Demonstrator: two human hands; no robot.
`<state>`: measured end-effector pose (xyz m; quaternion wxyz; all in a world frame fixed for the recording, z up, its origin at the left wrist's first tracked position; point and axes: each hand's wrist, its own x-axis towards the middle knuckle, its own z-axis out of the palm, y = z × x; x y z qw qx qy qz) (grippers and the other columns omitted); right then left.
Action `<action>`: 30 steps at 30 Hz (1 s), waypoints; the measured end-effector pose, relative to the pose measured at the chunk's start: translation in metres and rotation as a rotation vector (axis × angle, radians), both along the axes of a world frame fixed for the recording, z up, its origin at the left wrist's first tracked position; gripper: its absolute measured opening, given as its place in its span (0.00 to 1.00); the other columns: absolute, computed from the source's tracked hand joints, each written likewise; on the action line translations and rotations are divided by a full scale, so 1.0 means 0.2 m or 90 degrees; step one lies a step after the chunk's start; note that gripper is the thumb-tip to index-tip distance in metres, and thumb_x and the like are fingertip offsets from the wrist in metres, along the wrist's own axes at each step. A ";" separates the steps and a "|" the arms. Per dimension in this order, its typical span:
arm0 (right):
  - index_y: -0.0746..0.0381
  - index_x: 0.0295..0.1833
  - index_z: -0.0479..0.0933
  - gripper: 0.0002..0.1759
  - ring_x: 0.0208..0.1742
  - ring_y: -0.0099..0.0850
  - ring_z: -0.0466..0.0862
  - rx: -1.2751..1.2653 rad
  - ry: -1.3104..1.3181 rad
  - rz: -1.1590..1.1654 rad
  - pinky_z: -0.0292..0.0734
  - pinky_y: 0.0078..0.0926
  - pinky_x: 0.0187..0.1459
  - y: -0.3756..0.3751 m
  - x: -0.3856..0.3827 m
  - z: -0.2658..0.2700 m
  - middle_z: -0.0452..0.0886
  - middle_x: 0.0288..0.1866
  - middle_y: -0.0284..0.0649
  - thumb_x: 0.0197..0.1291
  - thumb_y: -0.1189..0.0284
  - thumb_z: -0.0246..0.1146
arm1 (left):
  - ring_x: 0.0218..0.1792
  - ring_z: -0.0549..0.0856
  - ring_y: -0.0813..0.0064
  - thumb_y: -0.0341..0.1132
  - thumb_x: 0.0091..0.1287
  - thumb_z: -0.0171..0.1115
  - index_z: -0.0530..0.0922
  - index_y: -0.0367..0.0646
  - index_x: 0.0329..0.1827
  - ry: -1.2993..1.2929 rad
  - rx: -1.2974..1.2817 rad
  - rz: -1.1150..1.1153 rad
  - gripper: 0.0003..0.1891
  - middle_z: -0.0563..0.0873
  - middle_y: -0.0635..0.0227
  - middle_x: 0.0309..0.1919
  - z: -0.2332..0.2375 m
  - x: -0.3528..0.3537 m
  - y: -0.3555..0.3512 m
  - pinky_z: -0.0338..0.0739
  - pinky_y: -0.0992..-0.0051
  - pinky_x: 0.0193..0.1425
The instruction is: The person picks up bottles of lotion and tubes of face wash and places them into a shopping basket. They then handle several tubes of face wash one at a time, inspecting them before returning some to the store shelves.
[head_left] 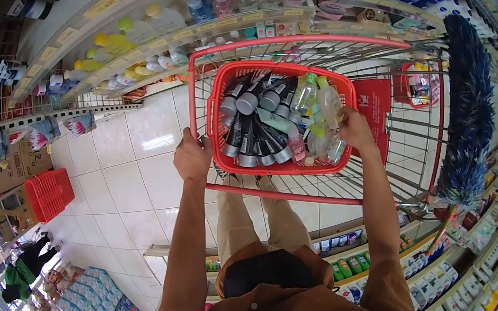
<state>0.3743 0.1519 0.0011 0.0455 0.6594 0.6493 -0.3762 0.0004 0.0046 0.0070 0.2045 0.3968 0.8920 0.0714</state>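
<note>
A red plastic basket (321,169) sits in the top of a wire shopping cart (318,193) with red rails. Dark tubes with grey caps (247,103) fill its left side. On the right lie clear bottles (304,93), some with green or yellow caps, and a small pink bottle (296,144). My left hand (193,155) is closed around the red handle bar at the cart's left end. Over the basket's right rim, my right hand (357,129) has curled fingers beside the clear bottles; what they grip is partly hidden.
Shelves of bottles (166,17) run along the far side, and more shelves (432,282) lie close on the right. A blue feather duster (465,106) stands at the cart's right end. Stacked red baskets (51,195) are on the left, near the tiled floor (120,192).
</note>
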 end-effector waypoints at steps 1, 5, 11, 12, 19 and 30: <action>0.65 0.52 0.79 0.18 0.50 0.48 0.87 -0.019 0.012 -0.004 0.81 0.43 0.51 0.02 0.01 -0.01 0.86 0.45 0.52 0.53 0.83 0.62 | 0.35 0.88 0.48 0.42 0.63 0.64 0.75 0.42 0.44 0.013 0.000 -0.001 0.14 0.88 0.54 0.31 0.00 0.00 0.00 0.83 0.52 0.41; 0.65 0.51 0.81 0.18 0.49 0.45 0.88 0.013 0.005 0.035 0.82 0.41 0.50 0.05 0.08 -0.10 0.87 0.43 0.50 0.52 0.83 0.63 | 0.35 0.89 0.48 0.43 0.66 0.63 0.75 0.42 0.45 0.010 -0.019 0.015 0.15 0.89 0.54 0.31 0.01 0.01 0.02 0.83 0.53 0.42; 0.64 0.47 0.83 0.16 0.42 0.45 0.88 -0.066 0.130 0.143 0.82 0.39 0.47 0.02 0.04 -0.13 0.87 0.40 0.47 0.48 0.81 0.66 | 0.41 0.89 0.47 0.50 0.69 0.60 0.84 0.42 0.43 0.009 -0.111 0.104 0.18 0.90 0.51 0.37 -0.01 0.00 0.06 0.84 0.54 0.47; 0.64 0.46 0.83 0.16 0.42 0.44 0.88 -0.082 0.136 0.168 0.82 0.39 0.46 0.01 0.01 -0.12 0.87 0.40 0.47 0.48 0.80 0.67 | 0.42 0.89 0.47 0.51 0.69 0.59 0.85 0.42 0.42 0.018 -0.122 0.140 0.19 0.90 0.50 0.38 0.00 0.03 0.07 0.84 0.54 0.48; 0.61 0.43 0.83 0.15 0.44 0.44 0.87 -0.185 0.082 0.298 0.80 0.40 0.47 -0.05 -0.15 -0.02 0.87 0.38 0.48 0.50 0.67 0.72 | 0.43 0.89 0.47 0.55 0.68 0.59 0.86 0.38 0.42 0.028 -0.166 0.239 0.25 0.90 0.47 0.40 0.01 0.06 0.12 0.84 0.55 0.50; 0.60 0.61 0.77 0.33 0.53 0.51 0.84 -0.005 0.184 0.302 0.78 0.44 0.54 -0.17 -0.34 -0.10 0.83 0.53 0.49 0.50 0.59 0.76 | 0.39 0.89 0.43 0.53 0.60 0.68 0.85 0.32 0.29 -0.112 -0.007 0.170 0.25 0.87 0.42 0.29 -0.06 -0.04 0.06 0.83 0.55 0.50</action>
